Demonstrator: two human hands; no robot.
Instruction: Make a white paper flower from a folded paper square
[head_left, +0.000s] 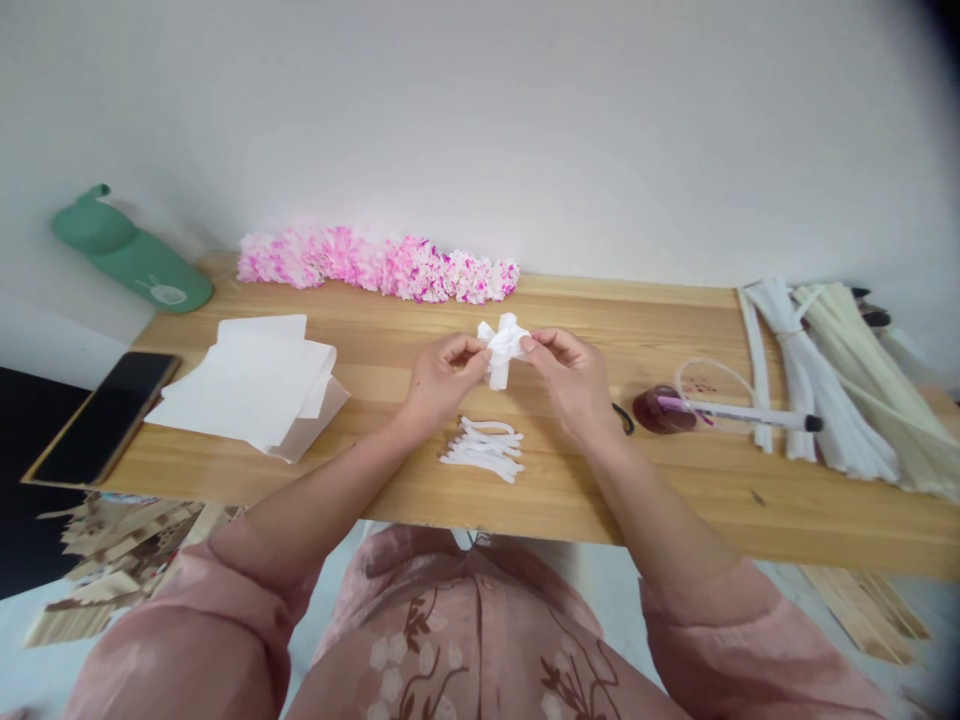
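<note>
Between my two hands, above the wooden table, is a crumpled white paper flower (505,345) with petal-like flaps sticking out up and down. My left hand (448,372) pinches its left side between thumb and fingers. On the opposite side my right hand (568,375) grips it the same way. Just below on the tabletop lies a small pile of short white strips (484,449), bent and loosely stacked. The fingertips partly cover the flower's edges.
White paper sheets (247,385), a phone (105,418) and a green bottle (135,255) are on the left. Pink-white fluffy flowers (375,265) line the wall. At right, a marker (750,413) lies across a jar of dark red liquid (660,410), near white strip bundles (814,375).
</note>
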